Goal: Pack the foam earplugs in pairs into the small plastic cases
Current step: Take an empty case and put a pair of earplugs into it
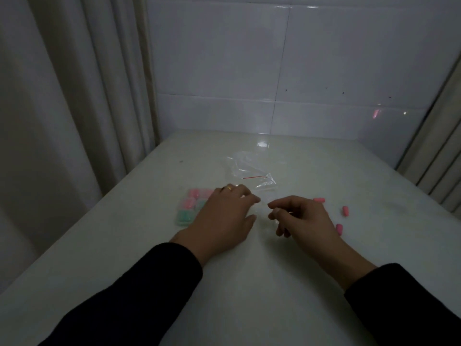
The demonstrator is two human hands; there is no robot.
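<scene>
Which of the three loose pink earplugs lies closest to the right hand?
The nearest earplug, touching the right hand's outer edge; the upright one and far one lie apart.

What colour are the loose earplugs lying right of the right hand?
Pink. Three loose earplugs show on the table in the head view, the only view.

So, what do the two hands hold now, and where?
Cannot be told: left hand and right hand pinch toward something clear between them; too dim to see.
</scene>
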